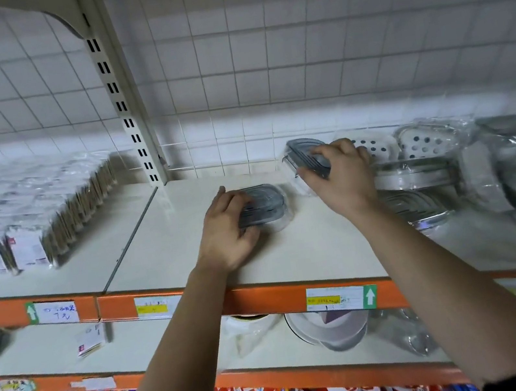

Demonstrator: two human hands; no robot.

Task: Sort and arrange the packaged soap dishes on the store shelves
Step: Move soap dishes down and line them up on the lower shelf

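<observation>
Head view: both hands work on the upper shelf (169, 244).
Left hand (225, 231): fingers curl over a grey soap dish (265, 206) lying flat mid-shelf.
Right hand (340, 178): grips a second grey dish (304, 153), tilted, beside the unsorted pile (433, 172).
Technique: lay it flat, flush against the first.

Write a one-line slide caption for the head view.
Left hand holds a grey soap dish flat on the shelf; right hand grips a second dish, tilted, beside the wrapped pile.

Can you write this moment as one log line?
left hand: grips flat grey soap dish on shelf | right hand: grips tilted grey soap dish | unsorted pile: beside right hand
</observation>
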